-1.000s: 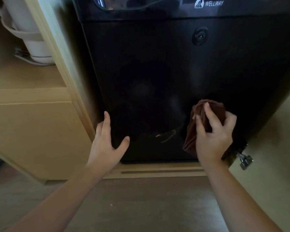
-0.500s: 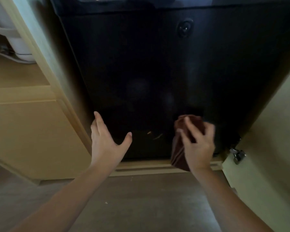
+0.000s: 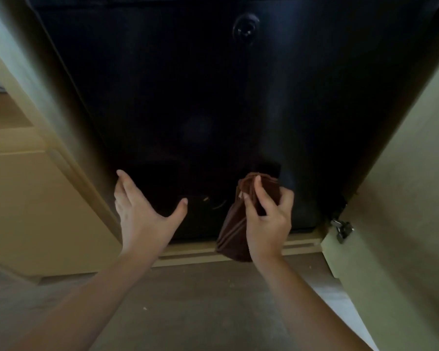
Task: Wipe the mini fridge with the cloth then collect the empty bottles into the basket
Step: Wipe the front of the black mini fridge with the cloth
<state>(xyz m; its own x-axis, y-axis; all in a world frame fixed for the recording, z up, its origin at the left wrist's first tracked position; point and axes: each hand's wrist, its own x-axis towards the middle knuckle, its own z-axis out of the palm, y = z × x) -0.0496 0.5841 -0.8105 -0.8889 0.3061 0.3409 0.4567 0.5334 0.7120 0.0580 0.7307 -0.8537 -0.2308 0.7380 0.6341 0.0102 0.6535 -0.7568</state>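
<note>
Since the brown cloth [image 3: 241, 219] looks soft, light and floppy, the right hand [image 3: 266, 221] bunches it closed against the mini fridge door [image 3: 213, 97] low down, while the left hand [image 3: 140, 214], open and empty, hovers near that door's lower left edge.

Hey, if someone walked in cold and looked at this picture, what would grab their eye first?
The big black mini fridge fills the middle, set in a pale wooden cabinet. Low on its door, the right hand presses a bunched brown cloth against the front. The left hand is spread open beside it, near the fridge's lower left edge.
</note>
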